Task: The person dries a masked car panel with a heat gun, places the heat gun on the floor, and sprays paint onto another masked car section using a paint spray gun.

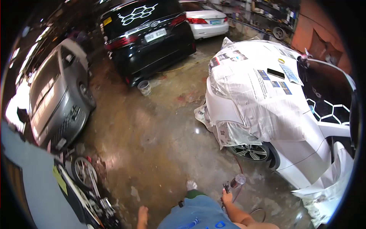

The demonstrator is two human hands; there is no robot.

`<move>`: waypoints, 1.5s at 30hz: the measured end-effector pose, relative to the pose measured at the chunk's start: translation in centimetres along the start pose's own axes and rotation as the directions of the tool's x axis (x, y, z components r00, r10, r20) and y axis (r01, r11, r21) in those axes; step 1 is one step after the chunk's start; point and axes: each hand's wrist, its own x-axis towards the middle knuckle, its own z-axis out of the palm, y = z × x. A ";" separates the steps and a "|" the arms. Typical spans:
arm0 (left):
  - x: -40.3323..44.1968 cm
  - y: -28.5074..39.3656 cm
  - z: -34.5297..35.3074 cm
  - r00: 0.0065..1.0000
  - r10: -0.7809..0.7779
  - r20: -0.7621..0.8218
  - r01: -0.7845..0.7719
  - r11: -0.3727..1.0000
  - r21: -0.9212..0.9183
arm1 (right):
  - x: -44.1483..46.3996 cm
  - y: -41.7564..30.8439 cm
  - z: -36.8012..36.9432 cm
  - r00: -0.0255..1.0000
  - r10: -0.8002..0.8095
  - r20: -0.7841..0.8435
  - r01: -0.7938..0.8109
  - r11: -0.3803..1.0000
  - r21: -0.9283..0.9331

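My right hand [227, 197] is closed around a spray gun [227, 187], held low beside my body. The gun's dark cup [238, 180] sticks out to the right, and a thin red hose [239, 194] runs near it. At my other side, my left hand [143, 212] hangs low with its fingers curled in and nothing visible in them. To the right stands a white car [297, 152], its front covered with taped newspaper [248, 84]. A phone [275, 73] and a yellow tape roll [281, 60] lie on that paper.
A black van [152, 49] and a white sedan [207, 23] are parked ahead. A grey car [63, 91] stands left, with a motorcycle [85, 183] nearer me. A bucket [144, 87] sits behind the van. Loose paper sheeting [324, 194] hangs at the lower right.
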 end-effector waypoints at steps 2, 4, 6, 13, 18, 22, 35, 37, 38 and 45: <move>2.6 1.3 0.0 0.990 -0.121 0.074 0.101 0.968 0.229 | 0.9 -2.2 4.0 1.000 0.018 -0.003 -0.018 1.000 -0.001; 5.4 2.9 0.8 0.964 -0.232 0.134 0.162 0.903 0.397 | 1.6 -4.6 8.0 0.999 0.018 -0.043 -0.018 1.000 -0.011; 8.7 4.5 0.9 0.937 -0.303 0.176 0.182 0.850 0.494 | 2.2 -6.7 12.0 0.998 -0.005 -0.056 0.009 0.998 0.070; 25.6 10.3 -6.2 0.882 -0.358 0.306 0.017 0.672 0.740 | 1.8 -5.5 26.4 0.971 0.017 -0.239 0.035 0.977 0.211; 45.1 22.8 -11.2 0.847 -0.253 0.467 -0.375 0.339 0.863 | -1.1 -6.4 35.7 0.931 0.092 -0.353 0.029 0.946 0.323; 56.1 39.4 -2.5 0.810 -0.144 0.568 -0.555 0.122 0.823 | -5.2 -14.3 40.5 0.919 0.130 -0.371 0.030 0.918 0.395; 65.4 40.3 23.3 0.414 -0.522 0.745 -0.897 -0.094 0.432 | 13.1 -29.8 52.5 0.820 0.304 -0.484 0.048 0.806 0.589; 66.4 37.6 24.7 0.528 -0.508 0.680 -0.818 -0.089 0.568 | 17.3 -30.4 53.7 0.801 0.297 -0.520 0.067 0.819 0.570; 66.7 37.1 26.1 0.535 -0.551 0.640 -0.816 -0.142 0.560 | 19.5 -30.2 54.5 0.803 0.295 -0.518 0.062 0.823 0.565; 73.1 34.1 32.3 0.418 -0.630 0.654 -0.891 -0.424 0.161 | 32.7 -29.4 60.4 0.677 0.142 -0.722 0.262 0.870 0.417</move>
